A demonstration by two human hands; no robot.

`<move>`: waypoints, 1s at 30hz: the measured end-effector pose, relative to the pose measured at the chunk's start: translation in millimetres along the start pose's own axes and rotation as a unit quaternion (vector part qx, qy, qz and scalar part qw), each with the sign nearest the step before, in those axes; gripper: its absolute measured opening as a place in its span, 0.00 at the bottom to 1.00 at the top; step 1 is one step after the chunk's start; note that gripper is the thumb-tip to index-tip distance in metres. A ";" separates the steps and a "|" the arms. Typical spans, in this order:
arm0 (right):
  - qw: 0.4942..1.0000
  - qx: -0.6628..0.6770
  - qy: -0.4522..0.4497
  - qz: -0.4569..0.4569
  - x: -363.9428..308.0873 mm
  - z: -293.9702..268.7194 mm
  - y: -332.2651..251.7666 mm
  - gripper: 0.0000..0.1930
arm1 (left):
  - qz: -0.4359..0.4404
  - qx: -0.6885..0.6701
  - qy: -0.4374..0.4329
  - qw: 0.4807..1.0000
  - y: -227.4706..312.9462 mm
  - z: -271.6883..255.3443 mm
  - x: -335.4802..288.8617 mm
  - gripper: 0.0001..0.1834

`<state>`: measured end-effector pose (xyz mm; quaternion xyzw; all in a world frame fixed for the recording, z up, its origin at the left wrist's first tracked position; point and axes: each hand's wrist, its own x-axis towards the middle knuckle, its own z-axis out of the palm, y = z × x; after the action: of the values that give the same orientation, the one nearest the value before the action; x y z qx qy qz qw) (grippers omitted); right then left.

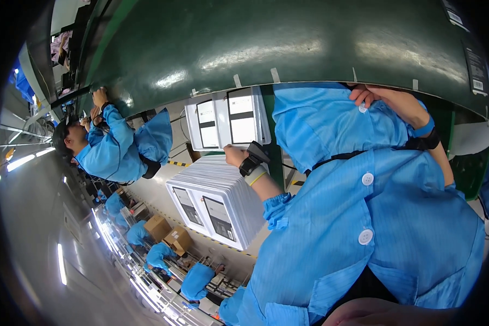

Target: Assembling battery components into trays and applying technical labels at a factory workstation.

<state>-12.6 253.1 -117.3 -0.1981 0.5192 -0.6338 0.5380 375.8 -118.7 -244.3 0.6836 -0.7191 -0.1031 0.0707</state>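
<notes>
My left hand (236,156), with a black band and device on the wrist, is at the lower edge of a white plastic tray (218,122). Its fingers are curled over that edge and partly hidden. Two flat black-and-white rectangular items (242,118) lie side by side in the tray. Just below leans a tall stack of similar white trays (217,198), its front one showing two more such items. My right hand (362,96) is bent in against my blue smock by the bench edge, fingers curled; whatever they may hold is hidden.
A dark green bench (228,43) with pale tape marks along its edge spans the top. At the left another person in blue (111,144) works at the same bench. Several people in blue and cardboard boxes (177,239) stand farther off, past a yellow-black floor line.
</notes>
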 end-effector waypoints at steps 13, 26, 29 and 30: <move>0.992 -0.097 -0.067 -0.038 10.7 4.1 -13.4 0.25 | -0.130 -0.607 0.001 0.784 118.0 -81.9 -102.9 0.12; 0.972 -0.068 -0.223 -0.020 27.4 97.5 -31.7 0.28 | -0.049 -0.599 -0.043 0.798 78.4 -194.1 -208.0 0.17; 0.960 -0.054 -0.271 -0.039 6.3 105.2 -40.6 0.32 | -0.048 -0.596 -0.097 0.796 49.1 -224.3 -221.3 0.24; 0.954 -0.059 -0.289 -0.046 4.4 104.9 -38.5 0.34 | -0.051 -0.599 -0.095 0.794 38.1 -221.2 -222.9 0.26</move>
<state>52.5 197.9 -45.0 -0.4278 0.3688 -0.5412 0.6229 404.9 94.0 -11.9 0.5269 -0.4812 -0.5806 0.3921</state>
